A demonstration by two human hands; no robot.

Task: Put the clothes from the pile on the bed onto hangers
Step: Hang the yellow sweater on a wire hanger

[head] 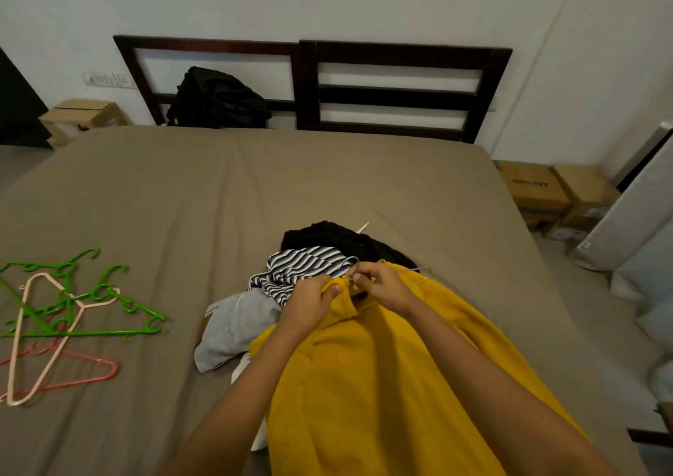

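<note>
Bedroom, chore under way: a brown-sheeted bed fills the rm, w/ a yellow fleece top spread over its near right part, collar toward the far side. Both hands meet at that collar. The left hand has its fingers curled, bunching the collar's left edge. Just beside it, the right hand pinches a thin wire hanger betw. thumb and fingertips. The hook pokes out just beyond the knuckles, and bits of wire show at the neck opening and off the right shoulder. Can't tell how much of the hanger sits inside the fabric.

On the far wall is a dark wood headboard, w/ a black bag leaning on its left side. Cardboard boxes sit on the floor right of the bed.

The pile lies just beyond the hands, touching the fleece: black garment farthest, striped top nearer, grey garment near left. Well apart at the bed's left edge, green hangers, a pink hanger and a cream hanger overlap in a tangle.
</note>
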